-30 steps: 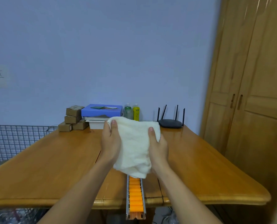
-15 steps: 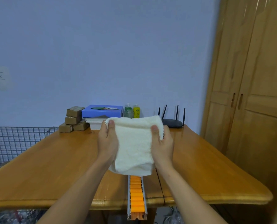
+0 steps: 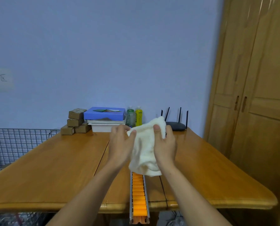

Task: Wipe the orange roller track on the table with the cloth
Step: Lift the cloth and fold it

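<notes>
I hold a cream-white cloth (image 3: 144, 152) up above the wooden table (image 3: 54, 168) with both hands. My left hand (image 3: 120, 144) pinches its upper left edge between thumb and fingers. My right hand (image 3: 165, 144) grips the upper right corner, thumb on the front. The cloth hangs bunched between them. Below it, the orange roller track (image 3: 138, 196) in a metal channel runs toward me and sticks out past the table's near edge. Its far part is hidden behind the cloth.
At the back of the table are small cardboard boxes (image 3: 75, 121), a blue box on stacked books (image 3: 105, 115), two bottles (image 3: 135, 116) and a black router (image 3: 175, 126). A wire basket (image 3: 13, 144) stands to the left, a wooden wardrobe (image 3: 258, 111) to the right.
The cloth was stretched flat between my hands; my left hand has moved right toward my right hand, and the cloth now hangs bunched and shifted slightly right.
</notes>
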`<move>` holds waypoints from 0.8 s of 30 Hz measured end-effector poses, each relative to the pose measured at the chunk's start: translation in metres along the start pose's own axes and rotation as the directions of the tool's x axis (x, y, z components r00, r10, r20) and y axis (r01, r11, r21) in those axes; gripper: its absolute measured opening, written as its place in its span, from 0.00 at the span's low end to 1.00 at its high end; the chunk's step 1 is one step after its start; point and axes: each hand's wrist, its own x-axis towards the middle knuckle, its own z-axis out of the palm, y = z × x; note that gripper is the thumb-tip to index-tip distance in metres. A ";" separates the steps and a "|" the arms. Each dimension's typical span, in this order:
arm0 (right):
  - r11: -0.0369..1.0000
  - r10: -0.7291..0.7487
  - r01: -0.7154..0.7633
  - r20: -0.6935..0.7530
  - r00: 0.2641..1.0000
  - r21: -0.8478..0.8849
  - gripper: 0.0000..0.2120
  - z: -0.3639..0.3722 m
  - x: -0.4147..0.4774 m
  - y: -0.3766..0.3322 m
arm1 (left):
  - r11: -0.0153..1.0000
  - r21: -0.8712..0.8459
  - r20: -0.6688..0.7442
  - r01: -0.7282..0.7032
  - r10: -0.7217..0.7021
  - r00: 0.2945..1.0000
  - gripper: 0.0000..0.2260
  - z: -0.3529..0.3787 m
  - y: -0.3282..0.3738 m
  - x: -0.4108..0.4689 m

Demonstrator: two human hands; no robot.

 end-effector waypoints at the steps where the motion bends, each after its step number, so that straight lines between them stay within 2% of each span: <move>1: 1.000 -0.001 0.001 -0.003 1.000 -0.029 0.15 0.003 0.000 -0.002 | 0.994 -0.112 0.073 0.019 -0.011 0.997 0.08 0.003 0.010 -0.004; 3: 0.997 -0.032 0.032 0.002 0.999 -0.071 0.13 0.010 -0.002 -0.007 | 0.948 -0.294 0.243 0.122 -0.049 0.969 0.10 0.009 0.028 -0.012; 6: 0.963 -0.228 0.224 -0.007 0.974 -0.150 0.07 0.015 -0.005 -0.012 | 0.852 -0.468 0.358 0.236 -0.061 0.932 0.16 0.015 0.041 -0.016; 8: 0.920 -0.346 0.352 0.063 0.936 -0.170 0.04 0.014 -0.010 -0.013 | 0.789 -0.554 0.363 0.266 -0.059 0.930 0.18 0.015 0.044 -0.015; 11: 0.841 -0.473 0.517 0.251 0.845 -0.157 0.11 0.011 -0.020 -0.014 | 0.722 -0.640 0.329 0.264 -0.053 0.943 0.15 0.010 0.045 -0.010; 13: 0.851 -0.488 0.520 0.259 0.833 -0.070 0.09 0.007 -0.023 -0.013 | 0.687 -0.662 0.332 0.300 -0.090 0.939 0.13 0.001 0.043 -0.007; 16: 0.936 -0.351 0.349 0.074 0.933 0.039 0.04 -0.001 -0.018 -0.006 | 0.725 -0.623 0.324 0.292 -0.100 0.941 0.12 -0.011 0.037 -0.001; 17: 0.963 -0.268 0.267 0.031 0.963 0.030 0.06 -0.003 -0.017 -0.003 | 0.757 -0.597 0.310 0.268 -0.090 0.946 0.13 -0.013 0.036 0.000; 19: 0.999 -0.041 0.041 0.024 0.999 0.003 0.19 -0.003 -0.017 0.003 | 0.810 -0.549 0.282 0.209 -0.056 0.958 0.13 -0.017 0.038 0.001; 20: 0.996 0.088 -0.088 0.044 0.995 -0.001 0.26 -0.002 -0.017 0.005 | 0.824 -0.535 0.278 0.187 -0.037 0.960 0.14 -0.018 0.039 0.001; 22: 0.942 0.315 -0.329 0.163 0.935 0.065 0.37 -0.002 -0.017 0.008 | 0.835 -0.525 0.273 0.164 -0.017 0.962 0.13 -0.020 0.041 0.000; 24: 0.819 0.417 -0.533 0.416 0.808 0.212 0.40 -0.004 -0.017 0.010 | 0.832 -0.528 0.274 0.171 -0.024 0.962 0.11 -0.023 0.043 -0.001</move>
